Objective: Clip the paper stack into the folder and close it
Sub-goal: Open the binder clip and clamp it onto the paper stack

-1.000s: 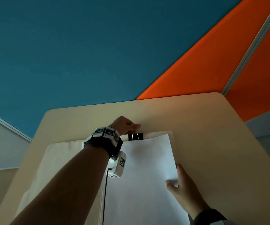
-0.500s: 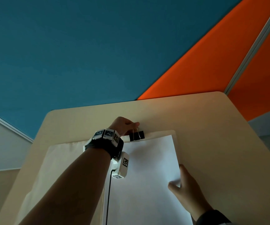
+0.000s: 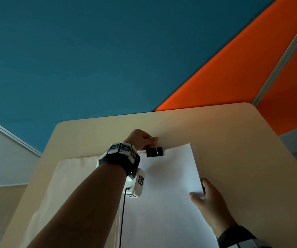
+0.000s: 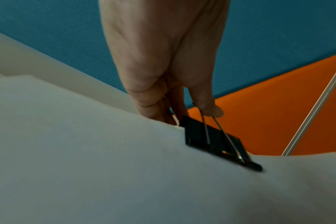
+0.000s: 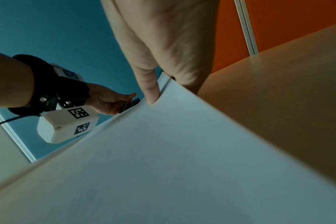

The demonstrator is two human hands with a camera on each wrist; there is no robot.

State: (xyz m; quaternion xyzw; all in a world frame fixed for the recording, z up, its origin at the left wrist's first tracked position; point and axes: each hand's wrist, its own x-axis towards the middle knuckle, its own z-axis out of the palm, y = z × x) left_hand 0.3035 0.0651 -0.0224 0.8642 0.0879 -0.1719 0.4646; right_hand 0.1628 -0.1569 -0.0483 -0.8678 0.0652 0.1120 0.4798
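A white paper stack [image 3: 167, 190] lies on the right half of an open cream folder [image 3: 76, 179]. A black binder clip [image 3: 154, 152] sits at the stack's far edge. My left hand [image 3: 153, 140] pinches the clip's wire handles from above. In the left wrist view the clip [image 4: 215, 141] straddles the paper edge [image 4: 125, 166] under my left hand [image 4: 207, 110]. I cannot tell whether the clip also bites the folder. My right hand [image 3: 200, 194] grips the stack's right edge, thumb on top; its thumb [image 5: 152, 94] presses the sheet [image 5: 182, 151].
The folder rests on a beige table [image 3: 233, 158] with rounded far corners. Blue [image 3: 108, 59] and orange [image 3: 224, 77] partition panels stand behind the table. A black cable [image 3: 121, 221] hangs from my left wrist camera over the folder.
My right hand has slid slightly farther along the paper's right edge, and the stack's far right corner sits a little higher. My left hand keeps its pinch on the clip.
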